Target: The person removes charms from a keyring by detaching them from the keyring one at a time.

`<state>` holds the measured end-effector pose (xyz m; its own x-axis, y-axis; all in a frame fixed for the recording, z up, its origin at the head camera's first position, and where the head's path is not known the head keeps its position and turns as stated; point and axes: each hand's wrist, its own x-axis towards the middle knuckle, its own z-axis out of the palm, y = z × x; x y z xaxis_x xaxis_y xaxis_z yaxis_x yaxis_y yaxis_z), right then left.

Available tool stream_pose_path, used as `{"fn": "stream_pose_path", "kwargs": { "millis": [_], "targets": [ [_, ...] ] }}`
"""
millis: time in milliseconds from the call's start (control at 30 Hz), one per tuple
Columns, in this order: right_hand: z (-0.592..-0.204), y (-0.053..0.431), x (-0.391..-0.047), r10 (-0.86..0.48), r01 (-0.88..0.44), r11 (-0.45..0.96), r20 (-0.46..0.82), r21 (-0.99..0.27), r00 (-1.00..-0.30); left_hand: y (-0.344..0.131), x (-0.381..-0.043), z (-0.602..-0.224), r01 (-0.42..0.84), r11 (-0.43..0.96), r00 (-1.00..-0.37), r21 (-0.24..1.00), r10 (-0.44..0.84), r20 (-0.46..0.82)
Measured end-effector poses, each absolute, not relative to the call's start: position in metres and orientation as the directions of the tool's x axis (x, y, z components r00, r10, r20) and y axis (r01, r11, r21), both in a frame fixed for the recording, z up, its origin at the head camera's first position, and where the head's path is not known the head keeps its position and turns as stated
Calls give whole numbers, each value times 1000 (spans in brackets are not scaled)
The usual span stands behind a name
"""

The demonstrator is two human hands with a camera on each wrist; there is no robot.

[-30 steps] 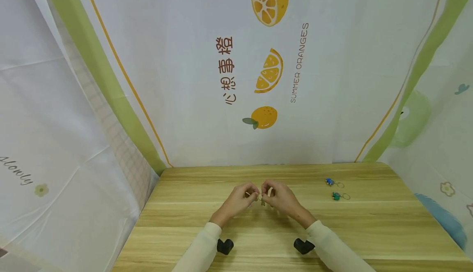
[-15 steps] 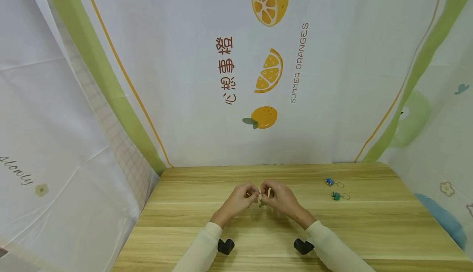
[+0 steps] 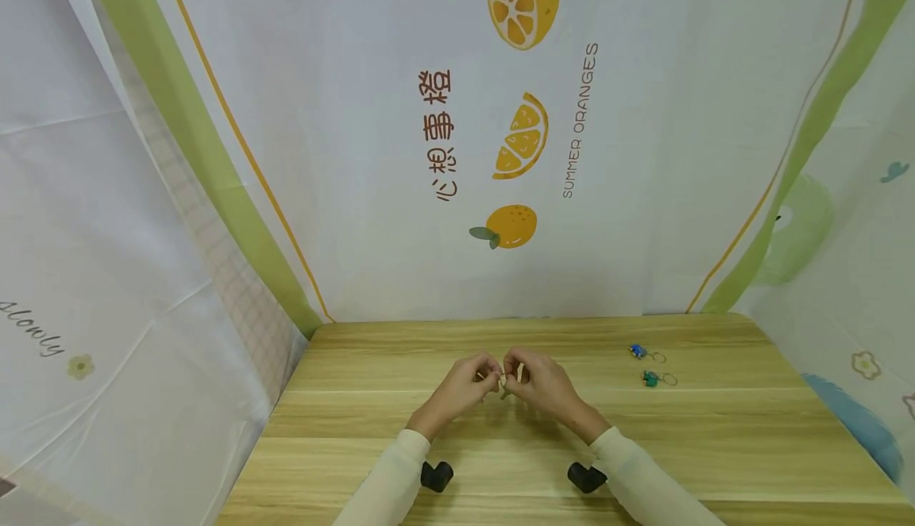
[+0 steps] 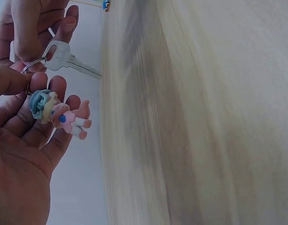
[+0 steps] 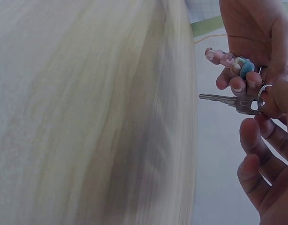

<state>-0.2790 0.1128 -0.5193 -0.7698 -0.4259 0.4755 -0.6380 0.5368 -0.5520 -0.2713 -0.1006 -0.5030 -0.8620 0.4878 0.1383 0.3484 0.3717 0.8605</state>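
Observation:
Over the middle of the table, my left hand (image 3: 457, 392) and right hand (image 3: 546, 389) meet fingertip to fingertip. Between them is a thin metal key ring (image 4: 34, 64). The left thumb and index finger pinch it where a small doll keychain (image 4: 59, 112) with a blue-green hat and pink outfit is attached; the doll lies along the left fingers. A silver key (image 5: 228, 99) has its bow on the ring, and its toothed blade points away from the palms. My right fingertips grip the ring beside the key's bow, hiding part of it.
On the right of the wooden table (image 3: 343, 462) lie a blue figure keychain (image 3: 638, 351) and a green figure keychain (image 3: 650, 379), each with its own ring. Black pieces (image 3: 437, 476) show by both forearms. A white printed curtain (image 3: 357, 152) hangs behind the table.
Both hands stay almost in place, making only slight finger movements. The small part hanging between them shifts and turns a little.

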Motion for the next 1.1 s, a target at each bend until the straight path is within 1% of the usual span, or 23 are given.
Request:
{"fn": "stream_pose_path", "kwargs": {
  "millis": [267, 467, 933, 1100],
  "targets": [
    [-518, 114, -278, -430, -631, 546, 462, -551, -776, -100, -272, -503, 364, 381, -857, 850, 494, 145],
    [-518, 115, -278, -434, -632, 555, 461, -541, -774, -100, -274, -504, 360, 413, -863, 837, 488, 130],
    [-519, 115, -279, -452, -680, 526, 509, -511, -733, -100, -275, -501, 344, 436, -873, 832, 474, 113],
    [-521, 115, -278, -427, -655, 550, 500, -518, -753, -101, -274, -504, 343, 436, -877, 832, 466, 117]
  ]
}}
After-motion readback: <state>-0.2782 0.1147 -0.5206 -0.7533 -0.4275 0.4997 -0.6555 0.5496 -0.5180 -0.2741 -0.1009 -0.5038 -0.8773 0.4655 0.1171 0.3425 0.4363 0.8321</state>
